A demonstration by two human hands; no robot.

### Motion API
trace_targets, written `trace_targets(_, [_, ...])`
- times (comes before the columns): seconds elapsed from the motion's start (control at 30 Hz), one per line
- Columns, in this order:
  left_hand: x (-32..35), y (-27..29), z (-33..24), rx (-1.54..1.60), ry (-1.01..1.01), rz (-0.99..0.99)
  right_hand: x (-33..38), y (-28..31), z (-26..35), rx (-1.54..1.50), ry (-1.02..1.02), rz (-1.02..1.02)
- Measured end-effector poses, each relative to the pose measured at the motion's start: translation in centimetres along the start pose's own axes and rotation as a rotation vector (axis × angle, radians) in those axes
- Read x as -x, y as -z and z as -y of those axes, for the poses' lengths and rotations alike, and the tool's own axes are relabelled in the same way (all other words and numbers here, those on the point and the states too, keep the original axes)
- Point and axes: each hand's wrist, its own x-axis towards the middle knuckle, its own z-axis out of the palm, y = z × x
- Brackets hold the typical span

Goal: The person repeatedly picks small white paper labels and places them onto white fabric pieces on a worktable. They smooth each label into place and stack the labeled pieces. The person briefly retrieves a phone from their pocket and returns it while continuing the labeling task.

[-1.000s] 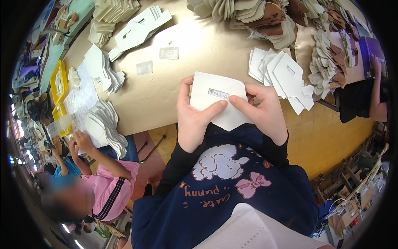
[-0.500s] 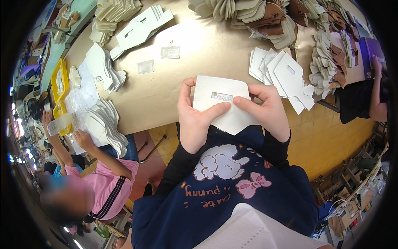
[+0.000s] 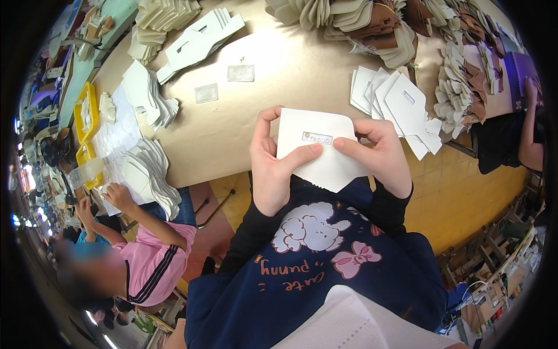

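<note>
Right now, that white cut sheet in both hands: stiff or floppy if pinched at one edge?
Probably semi-stiff: the white cut sheet stays flat between left hand and right hand. Likely light, since it looks thin. Its small label may snag.

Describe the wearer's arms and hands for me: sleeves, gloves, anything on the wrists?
Both hands, left hand and right hand, are bare: no gloves, and no rings or watch that I can see. Long black sleeves reach to the wrists on both arms, fitting snugly, plain, with no markings visible.
</note>
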Motion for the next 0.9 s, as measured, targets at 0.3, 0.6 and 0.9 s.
trace_targets(0.3, [0.5,0.0,0.4,-0.07,-0.081,-0.004,-0.1,0.2,-0.5,0.078,0.057,-0.03])
trace_targets(0.6, [-1.3,2.7,1.4,-0.119,0.044,0.001,-0.8,1.2,-1.1,0.328,0.199,-0.076])
trace_targets(0.9, [-3.0,1.0,2.9,-0.29,-0.054,0.149,2.1,6.4,-0.2,0.547,0.234,-0.471])
